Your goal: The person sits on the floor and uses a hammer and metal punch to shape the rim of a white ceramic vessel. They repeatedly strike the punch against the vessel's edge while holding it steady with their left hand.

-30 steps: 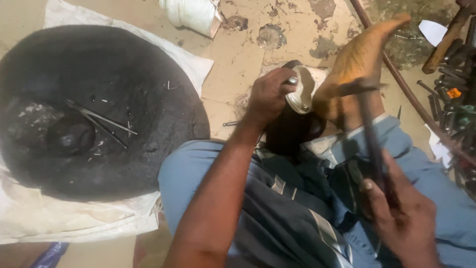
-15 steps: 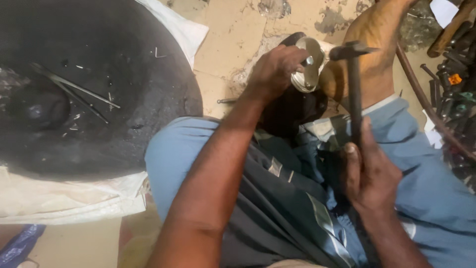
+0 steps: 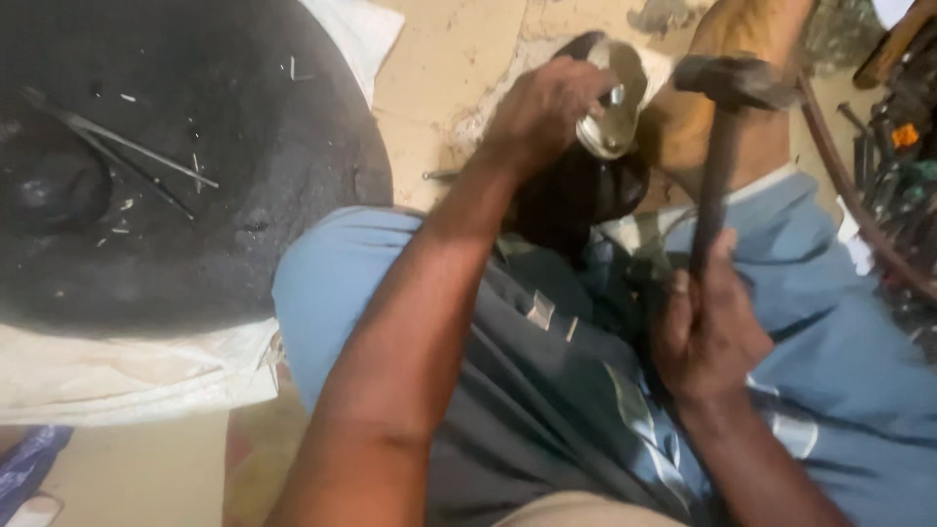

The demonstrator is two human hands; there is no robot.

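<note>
Hammer (image 3: 727, 127) now stands more upright than half a second ago, its head level with the metal piece (image 3: 613, 102); a strike looks imminent. Right hand (image 3: 708, 327) grip wraps the handle; left hand (image 3: 547, 112) pinches the piece above the dark block (image 3: 576, 195).

Open tan floor (image 3: 439, 68) is left between the black mound (image 3: 176, 166) and the raised foot (image 3: 722, 107). Passage on the right is blocked by tangled rods and tools (image 3: 893, 185). Between the 2 knees, room is taken by a dark block (image 3: 576, 195).
</note>
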